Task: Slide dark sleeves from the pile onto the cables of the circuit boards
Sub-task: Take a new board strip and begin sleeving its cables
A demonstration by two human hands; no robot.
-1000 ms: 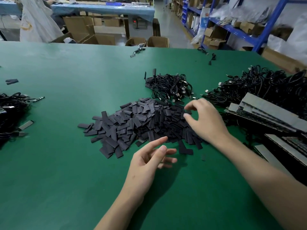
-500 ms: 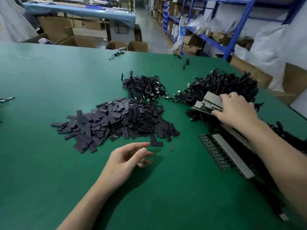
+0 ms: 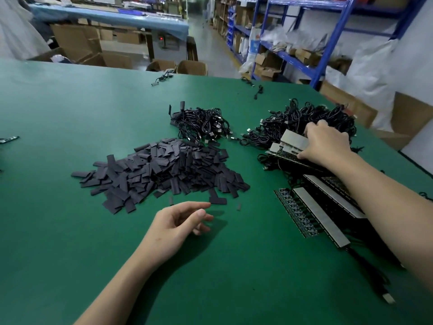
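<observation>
Right hand (image 3: pixel 328 146) is on the stack of circuit boards (image 3: pixel 290 143): fingers curled over the far edge, thumb at the near edge. I read it as gripping the top boards but cannot tell how many. Left hand (image 3: pixel 173 226) hovers low over the table (image 3: pixel 70 102), fingers loosely bent, holding nothing. The pile of dark sleeves (image 3: pixel 164 170) lies just beyond the left hand and well to the left of the right hand. One stray sleeve (image 3: pixel 218 201) sits just past the left fingertips.

Risks, as I judge them:
- The cables (image 3: pixel 304 118) form a black tangle beyond the right hand. Lifting one board could drag its neighbours or the whole knot if the leads are interlocked.
- The stack is fanned and tilted. An edge grip could take two boards, or tip the rest toward the loose boards (image 3: pixel 321 214) lying under the right forearm.
- That forearm passes low over those boards, so pulling back without lifting could sweep them.
- No sleeve is in hand yet. The sleeves lie flat and overlapping, so a quick pinch may bring up several. A flattened mouth may also catch on the cable's plug.
</observation>
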